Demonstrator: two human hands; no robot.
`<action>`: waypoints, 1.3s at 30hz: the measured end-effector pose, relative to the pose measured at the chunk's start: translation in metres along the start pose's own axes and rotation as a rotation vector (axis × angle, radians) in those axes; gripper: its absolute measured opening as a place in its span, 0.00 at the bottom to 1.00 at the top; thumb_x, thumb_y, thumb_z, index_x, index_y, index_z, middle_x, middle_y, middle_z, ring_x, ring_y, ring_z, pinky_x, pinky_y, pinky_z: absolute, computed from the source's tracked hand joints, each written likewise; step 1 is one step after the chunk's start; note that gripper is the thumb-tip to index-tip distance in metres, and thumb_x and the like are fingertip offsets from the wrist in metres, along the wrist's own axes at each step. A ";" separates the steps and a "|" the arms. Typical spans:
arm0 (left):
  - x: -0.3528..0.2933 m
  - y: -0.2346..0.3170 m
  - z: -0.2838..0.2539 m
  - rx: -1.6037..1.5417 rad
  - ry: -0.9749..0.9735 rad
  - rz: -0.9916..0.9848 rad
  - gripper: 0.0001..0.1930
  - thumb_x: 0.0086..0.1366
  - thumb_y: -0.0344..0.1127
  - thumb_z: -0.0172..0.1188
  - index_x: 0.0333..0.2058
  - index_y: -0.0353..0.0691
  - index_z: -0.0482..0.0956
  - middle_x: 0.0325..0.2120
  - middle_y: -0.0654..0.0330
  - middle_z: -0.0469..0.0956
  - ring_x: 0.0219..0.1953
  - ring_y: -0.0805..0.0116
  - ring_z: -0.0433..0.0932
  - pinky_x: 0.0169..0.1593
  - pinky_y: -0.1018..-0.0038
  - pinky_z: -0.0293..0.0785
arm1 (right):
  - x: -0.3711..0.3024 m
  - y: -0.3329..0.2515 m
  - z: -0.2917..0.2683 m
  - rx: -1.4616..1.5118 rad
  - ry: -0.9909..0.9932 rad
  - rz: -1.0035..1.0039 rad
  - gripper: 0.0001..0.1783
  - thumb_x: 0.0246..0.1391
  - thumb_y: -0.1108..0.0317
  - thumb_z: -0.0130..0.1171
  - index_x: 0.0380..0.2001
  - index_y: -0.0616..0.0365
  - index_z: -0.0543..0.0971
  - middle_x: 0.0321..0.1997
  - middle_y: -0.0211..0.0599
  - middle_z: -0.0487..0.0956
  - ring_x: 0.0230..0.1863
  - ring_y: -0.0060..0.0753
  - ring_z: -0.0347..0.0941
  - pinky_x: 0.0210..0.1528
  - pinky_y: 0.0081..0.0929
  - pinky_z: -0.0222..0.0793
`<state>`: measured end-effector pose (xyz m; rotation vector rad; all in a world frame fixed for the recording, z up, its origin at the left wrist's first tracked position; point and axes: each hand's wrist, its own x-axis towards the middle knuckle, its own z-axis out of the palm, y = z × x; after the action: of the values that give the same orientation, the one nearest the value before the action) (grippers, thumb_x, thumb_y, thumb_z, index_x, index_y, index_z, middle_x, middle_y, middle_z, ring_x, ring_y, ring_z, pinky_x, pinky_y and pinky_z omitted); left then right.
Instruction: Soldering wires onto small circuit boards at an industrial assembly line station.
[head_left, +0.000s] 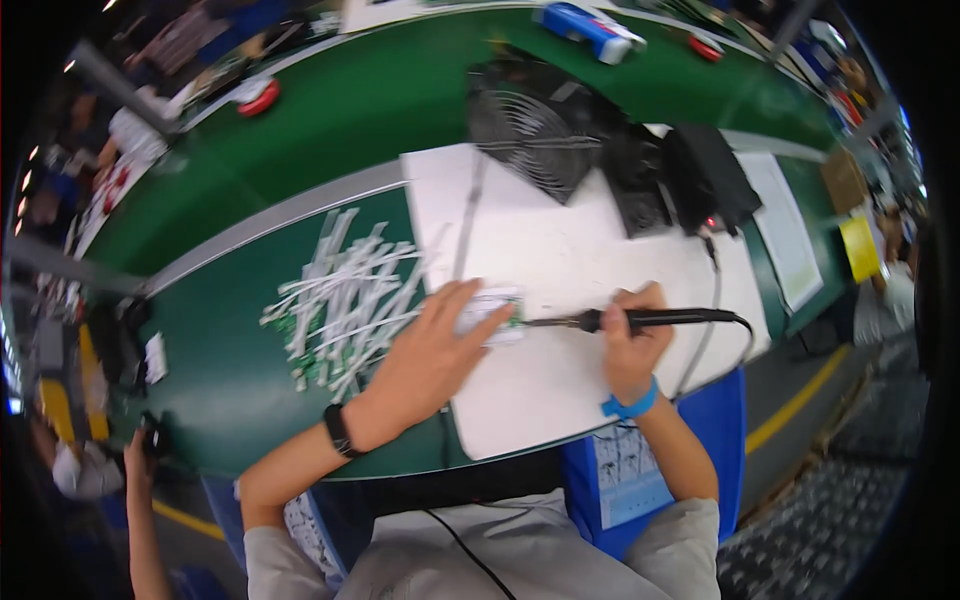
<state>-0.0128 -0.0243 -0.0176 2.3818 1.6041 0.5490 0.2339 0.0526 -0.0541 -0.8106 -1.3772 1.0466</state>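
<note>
My left hand (420,360) steadies a small white piece (488,300) on the white work sheet, thumb and fingers pressed on it. A bit of green circuit board (517,310) shows at its right end. Held like a pen in my right hand (636,345) is a black soldering iron (675,317), its tip pointing left and reaching the green board's edge; blur hides whether they touch. Beside my left hand lies a loose heap of white cable strips (350,290) with small green boards (290,328) at some ends.
A black fan unit (535,125) and a black box (708,180) with a red light stand at the sheet's far side. The iron's cord loops near the right edge. Papers (785,230) lie farther right. Behind runs a green belt (340,135) carrying a blue-and-white box (590,30).
</note>
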 end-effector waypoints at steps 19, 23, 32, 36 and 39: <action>-0.025 -0.023 0.012 -0.264 0.232 0.106 0.24 0.59 0.30 0.67 0.56 0.41 0.81 0.63 0.44 0.68 0.67 0.47 0.65 0.61 0.61 0.75 | 0.003 0.015 -0.015 -0.274 0.076 -0.068 0.11 0.67 0.72 0.55 0.31 0.59 0.65 0.29 0.31 0.62 0.34 0.25 0.60 0.40 0.24 0.61; -0.027 -0.025 0.010 -0.318 0.230 0.095 0.23 0.58 0.31 0.68 0.55 0.41 0.82 0.63 0.43 0.69 0.67 0.46 0.66 0.61 0.60 0.75 | 0.004 0.014 -0.012 -0.272 0.098 -0.065 0.11 0.68 0.71 0.55 0.31 0.59 0.65 0.29 0.30 0.63 0.34 0.23 0.59 0.38 0.21 0.59; -0.015 -0.022 0.030 -0.290 0.266 0.078 0.22 0.60 0.38 0.70 0.54 0.44 0.83 0.64 0.47 0.71 0.64 0.49 0.70 0.62 0.60 0.74 | 0.007 0.010 -0.026 -0.265 0.280 -0.081 0.09 0.67 0.71 0.55 0.31 0.53 0.69 0.30 0.23 0.65 0.31 0.16 0.61 0.31 0.18 0.57; -0.016 -0.007 0.042 -0.001 0.399 -0.011 0.21 0.59 0.43 0.70 0.51 0.45 0.84 0.57 0.50 0.74 0.55 0.51 0.74 0.58 0.60 0.74 | 0.012 0.010 -0.014 -0.172 0.354 -0.134 0.08 0.64 0.75 0.58 0.31 0.56 0.69 0.32 0.26 0.69 0.33 0.18 0.63 0.32 0.18 0.60; -0.014 0.014 0.038 0.027 0.354 -0.090 0.23 0.59 0.42 0.69 0.54 0.44 0.81 0.55 0.50 0.74 0.48 0.52 0.73 0.52 0.60 0.73 | 0.008 -0.010 0.005 -0.127 0.296 -0.208 0.10 0.64 0.78 0.59 0.32 0.58 0.68 0.31 0.30 0.67 0.34 0.18 0.61 0.36 0.20 0.60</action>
<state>0.0102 -0.0412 -0.0488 2.3144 1.8568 0.9811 0.2294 0.0555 -0.0420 -0.8574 -1.2509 0.6544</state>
